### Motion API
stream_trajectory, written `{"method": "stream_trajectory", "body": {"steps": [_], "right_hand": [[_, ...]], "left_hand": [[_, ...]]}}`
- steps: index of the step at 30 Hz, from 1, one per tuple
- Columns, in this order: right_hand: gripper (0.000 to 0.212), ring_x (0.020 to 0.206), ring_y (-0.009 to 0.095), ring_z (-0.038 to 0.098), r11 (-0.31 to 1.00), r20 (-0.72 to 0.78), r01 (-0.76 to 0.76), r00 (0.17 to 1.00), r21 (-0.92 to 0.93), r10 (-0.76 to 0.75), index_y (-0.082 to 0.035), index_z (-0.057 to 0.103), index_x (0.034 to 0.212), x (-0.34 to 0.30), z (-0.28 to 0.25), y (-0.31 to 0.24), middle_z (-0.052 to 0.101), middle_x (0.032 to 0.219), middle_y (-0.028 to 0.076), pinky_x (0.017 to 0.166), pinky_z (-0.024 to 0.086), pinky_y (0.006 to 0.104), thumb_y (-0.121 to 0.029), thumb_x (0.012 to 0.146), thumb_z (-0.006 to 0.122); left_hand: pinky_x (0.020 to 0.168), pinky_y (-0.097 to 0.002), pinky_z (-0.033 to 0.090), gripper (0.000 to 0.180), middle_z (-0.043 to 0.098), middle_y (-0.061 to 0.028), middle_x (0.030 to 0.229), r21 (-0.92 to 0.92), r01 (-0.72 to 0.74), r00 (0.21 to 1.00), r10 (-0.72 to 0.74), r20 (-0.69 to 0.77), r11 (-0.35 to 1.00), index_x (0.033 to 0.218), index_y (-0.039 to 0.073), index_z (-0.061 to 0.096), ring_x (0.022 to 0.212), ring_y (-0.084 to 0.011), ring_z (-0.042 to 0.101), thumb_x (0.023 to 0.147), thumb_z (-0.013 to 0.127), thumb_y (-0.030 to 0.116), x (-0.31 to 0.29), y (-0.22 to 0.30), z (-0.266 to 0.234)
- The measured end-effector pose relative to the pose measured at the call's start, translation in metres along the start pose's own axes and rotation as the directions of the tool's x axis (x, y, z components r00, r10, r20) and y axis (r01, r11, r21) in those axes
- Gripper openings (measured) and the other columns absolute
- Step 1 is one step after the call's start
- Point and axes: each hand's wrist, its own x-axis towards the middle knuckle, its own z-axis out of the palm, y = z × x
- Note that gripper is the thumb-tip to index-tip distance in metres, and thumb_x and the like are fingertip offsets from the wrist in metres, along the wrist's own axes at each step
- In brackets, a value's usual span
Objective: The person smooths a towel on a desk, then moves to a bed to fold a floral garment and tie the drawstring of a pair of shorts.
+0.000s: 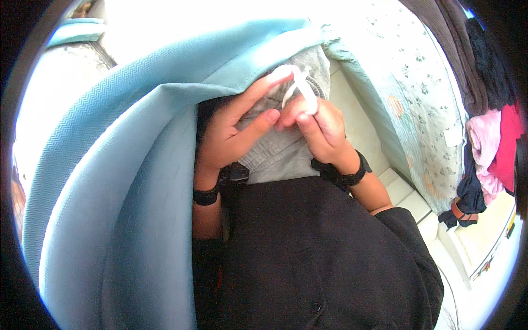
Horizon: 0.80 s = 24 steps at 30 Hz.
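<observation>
At far left, a large blue cloth [82,165] is seen hanging in folds, its edge drawn across beside the left hand [223,140]. The left index finger is extended against a white loop [307,96], with the thumb held apart from it. The loop is located between the hands, above grey cloth [280,157]; its lower end is clamped between the thumb and curled fingers of the right hand [327,132]. Farther right, a floral padded cover [418,104] is shown. The work is judged to be partway along: the loop has been taken in hand, but no join to the blue cloth can be made out, and what remains beyond this handling cannot be told.
</observation>
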Motion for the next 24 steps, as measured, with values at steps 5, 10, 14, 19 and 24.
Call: {"method": "stream_trajectory", "body": {"steps": [5,10,14,19,24], "right_hand": [[0.024,0.058,0.013,0.051,0.948,0.119,-0.126,0.988,0.293,0.094,-0.003,0.054,0.093,-0.002,0.0,-0.008,0.061,0.08,0.006,0.057,0.043,0.0256,-0.019,0.1,0.037],[0.03,0.059,0.007,0.045,0.858,-0.068,-0.253,0.947,0.447,0.315,-0.001,0.052,0.098,0.008,-0.002,-0.002,0.058,0.086,0.006,0.053,0.036,0.019,-0.025,0.102,0.033],[0.028,0.063,0.015,0.05,0.766,-0.046,-0.232,0.945,0.6,0.323,-0.001,0.049,0.102,0.008,-0.011,0.013,0.053,0.099,0.011,0.055,0.039,0.0256,-0.023,0.102,0.032],[0.025,0.077,0.02,0.058,0.75,-0.097,-0.163,0.952,0.64,0.29,-0.001,0.049,0.105,0.009,-0.007,0.02,0.052,0.101,0.011,0.061,0.045,0.0275,-0.02,0.101,0.033],[0.023,0.084,0.02,0.06,0.758,-0.066,-0.149,0.967,0.635,0.245,-0.001,0.05,0.104,0.009,-0.009,0.021,0.053,0.102,0.012,0.059,0.045,0.0258,-0.018,0.101,0.034]], "left_hand": [[0.094,-0.0275,0.041,0.043,0.054,-0.0104,0.126,-0.033,0.02,0.998,-0.018,0.067,0.999,0.134,0.0,0.042,0.109,-0.0157,0.054,0.092,0.05,0.005,-0.001,-0.008,0.001],[0.063,-0.0184,0.041,0.04,0.06,-0.0013,0.105,-0.226,0.245,0.968,-0.249,0.011,0.943,0.132,0.004,0.047,0.073,-0.0026,0.048,0.094,0.052,0.011,0.003,-0.003,0.004],[0.05,-0.0184,0.037,0.035,0.062,0.0002,0.088,-0.224,0.44,0.886,-0.461,-0.049,0.87,0.125,0.002,0.053,0.057,-0.0031,0.049,0.094,0.054,0.017,0.002,-0.005,-0.003],[0.044,-0.0184,0.034,0.036,0.058,0.0014,0.065,-0.084,0.458,0.884,-0.463,-0.061,0.885,0.124,0.001,0.053,0.047,-0.0035,0.048,0.093,0.055,0.019,0.007,-0.004,0.002],[0.056,-0.0178,0.043,0.042,0.065,-0.0051,0.094,0.077,0.535,0.839,-0.539,0.069,0.842,0.13,0.005,0.048,0.062,-0.0034,0.055,0.089,0.055,0.009,0.011,-0.005,-0.001]]}}
